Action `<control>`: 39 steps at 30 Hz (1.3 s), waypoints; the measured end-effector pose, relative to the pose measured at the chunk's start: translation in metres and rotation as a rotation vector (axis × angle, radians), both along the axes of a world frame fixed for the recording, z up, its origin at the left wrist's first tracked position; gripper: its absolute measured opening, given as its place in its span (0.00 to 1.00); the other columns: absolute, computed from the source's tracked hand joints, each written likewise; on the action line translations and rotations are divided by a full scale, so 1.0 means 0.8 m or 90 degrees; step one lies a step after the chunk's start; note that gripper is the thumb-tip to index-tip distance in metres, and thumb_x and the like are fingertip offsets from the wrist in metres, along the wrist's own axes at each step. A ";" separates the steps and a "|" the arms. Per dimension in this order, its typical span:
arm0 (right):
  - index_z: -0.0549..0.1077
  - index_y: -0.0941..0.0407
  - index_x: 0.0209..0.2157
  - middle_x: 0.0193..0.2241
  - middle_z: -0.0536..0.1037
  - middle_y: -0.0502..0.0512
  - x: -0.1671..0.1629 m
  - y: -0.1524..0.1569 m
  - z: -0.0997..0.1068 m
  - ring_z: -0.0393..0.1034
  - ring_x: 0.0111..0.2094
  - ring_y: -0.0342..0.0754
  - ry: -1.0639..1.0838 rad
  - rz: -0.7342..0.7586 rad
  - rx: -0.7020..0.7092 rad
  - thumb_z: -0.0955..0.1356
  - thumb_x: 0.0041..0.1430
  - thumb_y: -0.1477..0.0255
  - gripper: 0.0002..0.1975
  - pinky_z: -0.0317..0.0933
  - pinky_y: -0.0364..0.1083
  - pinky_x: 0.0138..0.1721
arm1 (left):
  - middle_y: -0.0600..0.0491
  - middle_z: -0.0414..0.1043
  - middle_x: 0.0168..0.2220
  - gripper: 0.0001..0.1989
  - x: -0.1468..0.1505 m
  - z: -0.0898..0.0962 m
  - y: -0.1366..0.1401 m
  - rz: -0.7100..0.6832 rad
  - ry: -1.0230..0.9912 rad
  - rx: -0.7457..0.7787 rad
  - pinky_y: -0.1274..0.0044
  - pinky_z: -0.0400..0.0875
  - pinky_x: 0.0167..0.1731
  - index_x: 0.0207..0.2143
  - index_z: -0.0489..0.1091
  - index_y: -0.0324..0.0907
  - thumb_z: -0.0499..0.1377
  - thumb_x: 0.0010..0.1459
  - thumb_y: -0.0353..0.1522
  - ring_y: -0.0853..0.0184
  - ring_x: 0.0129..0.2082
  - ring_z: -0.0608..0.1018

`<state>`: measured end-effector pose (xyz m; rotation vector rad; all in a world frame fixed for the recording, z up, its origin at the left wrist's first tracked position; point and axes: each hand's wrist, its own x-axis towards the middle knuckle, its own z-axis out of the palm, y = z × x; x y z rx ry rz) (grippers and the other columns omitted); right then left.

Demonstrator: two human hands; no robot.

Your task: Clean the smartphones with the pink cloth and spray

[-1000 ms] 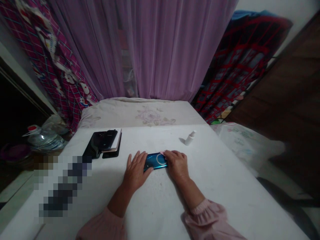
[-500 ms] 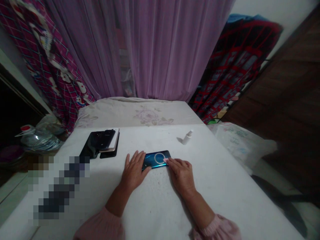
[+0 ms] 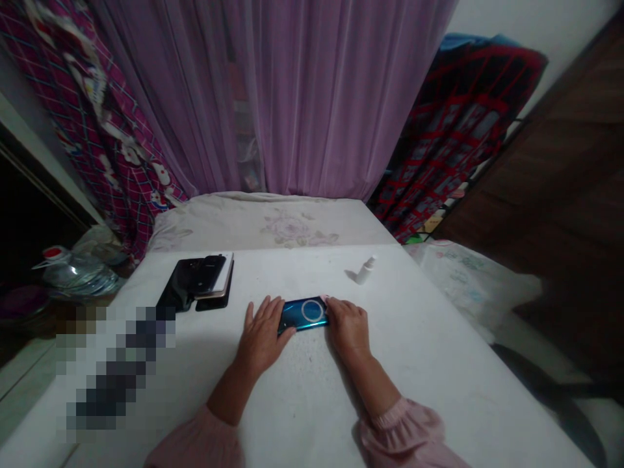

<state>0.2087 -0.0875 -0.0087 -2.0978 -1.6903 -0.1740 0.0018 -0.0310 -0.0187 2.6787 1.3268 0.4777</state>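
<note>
A shiny blue smartphone (image 3: 295, 314) with a pale ring on its back lies face down on the white table. My left hand (image 3: 260, 331) is on its left end, fingers spread, thumb along the near edge and forefinger by the far edge, holding it steady. At the phone's right end, my right hand (image 3: 350, 327) has its fingers bunched over the far corner. They pinch a small pink cloth (image 3: 324, 298), mostly hidden under the fingertips.
Several dark phones and a white phone (image 3: 223, 276) lie piled at the left. A small white spray bottle (image 3: 364, 271) stands at the back right. Floral cloth (image 3: 287, 227) covers the far end, before purple curtains (image 3: 312, 97). A blurred patch hides the table's left edge.
My right hand has slid slightly up and left along the phone's right end, taking the pink cloth to the far corner. My left hand and the phone stay nearly in place.
</note>
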 end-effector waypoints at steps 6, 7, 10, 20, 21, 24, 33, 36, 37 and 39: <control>0.72 0.50 0.52 0.46 0.79 0.54 0.005 -0.046 -0.011 0.70 0.45 0.49 -0.006 0.052 0.058 0.63 0.64 0.77 0.17 0.52 0.48 0.43 | 0.44 0.61 0.62 0.27 0.000 0.001 0.000 -0.004 -0.001 -0.014 0.52 0.46 0.62 0.62 0.57 0.40 0.51 0.64 0.42 0.53 0.64 0.59; 0.73 0.50 0.52 0.47 0.79 0.54 0.008 -0.049 -0.013 0.70 0.46 0.49 -0.010 0.067 0.064 0.62 0.64 0.77 0.17 0.53 0.49 0.43 | 0.44 0.61 0.62 0.27 0.000 0.001 0.001 -0.006 -0.002 -0.013 0.52 0.46 0.62 0.62 0.57 0.40 0.51 0.64 0.42 0.52 0.64 0.59; 0.73 0.50 0.51 0.47 0.79 0.54 0.018 -0.049 -0.019 0.70 0.47 0.49 -0.018 0.141 0.088 0.63 0.63 0.79 0.18 0.57 0.49 0.45 | 0.44 0.62 0.62 0.28 -0.001 -0.002 0.002 -0.011 -0.010 -0.008 0.53 0.45 0.62 0.62 0.57 0.41 0.51 0.64 0.43 0.53 0.64 0.59; 0.75 0.50 0.48 0.45 0.79 0.55 -0.005 -0.018 -0.005 0.71 0.44 0.47 0.033 0.406 0.109 0.65 0.64 0.75 0.14 0.65 0.48 0.46 | 0.44 0.62 0.62 0.27 -0.002 -0.003 0.004 -0.019 -0.009 -0.010 0.53 0.45 0.62 0.62 0.57 0.42 0.52 0.64 0.43 0.53 0.64 0.59; 0.76 0.50 0.48 0.46 0.79 0.55 -0.011 -0.015 -0.004 0.71 0.44 0.47 0.035 0.412 0.102 0.65 0.64 0.75 0.13 0.65 0.48 0.46 | 0.44 0.62 0.62 0.28 -0.002 -0.003 0.004 -0.020 -0.010 -0.006 0.54 0.45 0.62 0.62 0.57 0.42 0.52 0.64 0.43 0.54 0.64 0.59; 0.76 0.49 0.46 0.45 0.79 0.54 -0.020 -0.012 -0.005 0.70 0.43 0.46 0.041 0.401 0.084 0.66 0.63 0.74 0.12 0.65 0.47 0.45 | 0.43 0.62 0.61 0.27 -0.002 -0.005 0.004 -0.019 -0.013 0.005 0.54 0.44 0.63 0.62 0.57 0.42 0.51 0.64 0.43 0.54 0.64 0.59; 0.77 0.48 0.46 0.45 0.80 0.52 0.016 -0.028 -0.010 0.71 0.43 0.47 0.071 0.295 0.121 0.66 0.64 0.72 0.12 0.65 0.49 0.46 | 0.45 0.62 0.61 0.27 -0.002 -0.006 0.005 -0.019 -0.016 -0.004 0.55 0.45 0.63 0.62 0.57 0.43 0.51 0.64 0.44 0.54 0.64 0.60; 0.77 0.48 0.46 0.44 0.80 0.52 0.010 -0.023 -0.011 0.71 0.44 0.48 0.088 0.302 0.121 0.66 0.64 0.72 0.12 0.64 0.50 0.47 | 0.44 0.62 0.62 0.28 -0.002 -0.003 0.005 -0.018 -0.008 -0.010 0.53 0.46 0.62 0.62 0.57 0.43 0.51 0.64 0.44 0.54 0.64 0.60; 0.77 0.48 0.45 0.44 0.80 0.52 0.005 -0.019 -0.012 0.71 0.45 0.48 0.094 0.310 0.119 0.66 0.63 0.72 0.12 0.64 0.50 0.48 | 0.44 0.62 0.62 0.28 -0.002 -0.003 0.005 -0.018 -0.006 -0.013 0.53 0.46 0.62 0.62 0.57 0.42 0.51 0.64 0.44 0.53 0.64 0.60; 0.77 0.49 0.46 0.44 0.80 0.52 -0.005 -0.010 -0.014 0.70 0.47 0.49 0.104 0.327 0.115 0.66 0.63 0.73 0.12 0.62 0.51 0.50 | 0.44 0.62 0.62 0.27 -0.002 -0.002 0.004 -0.020 -0.005 -0.011 0.53 0.46 0.62 0.62 0.58 0.42 0.51 0.64 0.44 0.53 0.64 0.60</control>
